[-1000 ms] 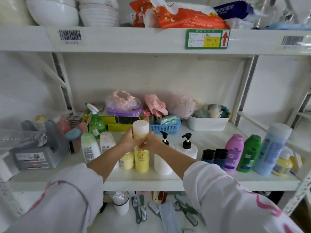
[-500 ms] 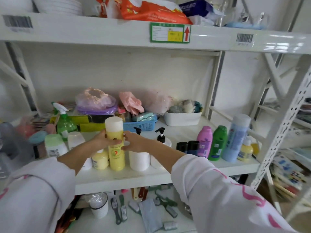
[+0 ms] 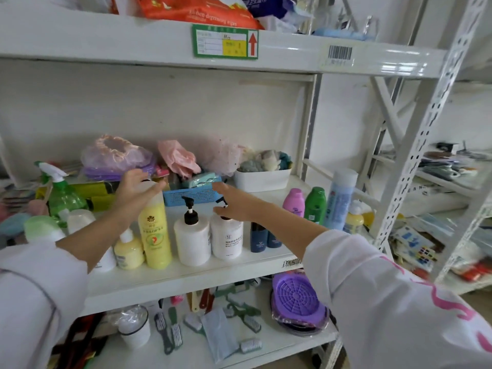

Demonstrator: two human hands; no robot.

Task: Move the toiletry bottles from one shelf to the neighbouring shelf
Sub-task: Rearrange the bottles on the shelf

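A tall yellow bottle (image 3: 155,235) with a white cap stands upright at the front of the middle shelf (image 3: 186,272). My left hand (image 3: 134,191) rests open against its cap, fingers spread. My right hand (image 3: 234,202) hovers open just over the pump of a white lotion bottle (image 3: 226,237). Another white pump bottle (image 3: 192,237) stands between the two. A small yellow bottle (image 3: 128,250) sits left of the tall one. Two dark blue tubes (image 3: 262,238), a pink bottle (image 3: 293,202), a green bottle (image 3: 315,205) and a tall blue bottle (image 3: 339,198) stand to the right.
Behind the bottles are a green spray bottle (image 3: 62,194), a blue basket (image 3: 193,194) and a white tub (image 3: 262,179). The shelf below holds brushes and a purple strainer (image 3: 296,298). A perforated upright (image 3: 423,145) divides off the neighbouring rack (image 3: 447,187) on the right.
Both hands have let go of the tall yellow bottle, which now stands on the shelf. My right hand has moved right over the white pump bottle. The view has swung right.
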